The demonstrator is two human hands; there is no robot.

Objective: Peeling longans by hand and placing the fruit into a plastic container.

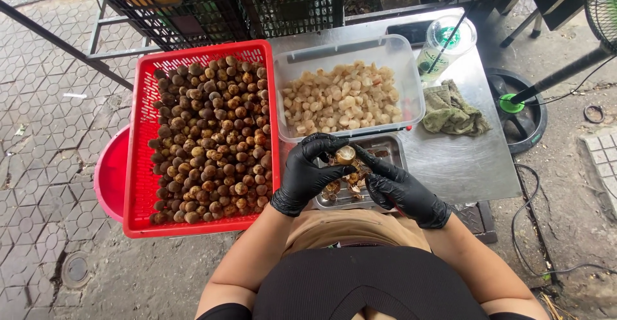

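While a small round brown fruit is held over a shallow metal tray, both hands are seen in black gloves. The left hand is curled closed around the fruit from the left and below, with the thumb and fingertips pressed against it. The right hand is set against the fruit's right side, its fingers drawn together and pinching at the shell; whether a small blade is held there cannot be told. Pale flesh is exposed at the top of the fruit.

A slip is judged possible: the wet, peeled surface could be squeezed out of the gloved grip and dropped among the shell scraps in the tray. A glove could also be nicked if a blade is in use.

To the left, a red plastic crate is filled with unpeeled brown fruits and is rested over a red basin. Beyond the hands, a clear rectangular tub is partly filled with peeled, cream-coloured pieces. At the far right of the steel table, a clear plastic cup with a round green label and a straw is stood beside a crumpled green cloth. Black crates are stacked behind.
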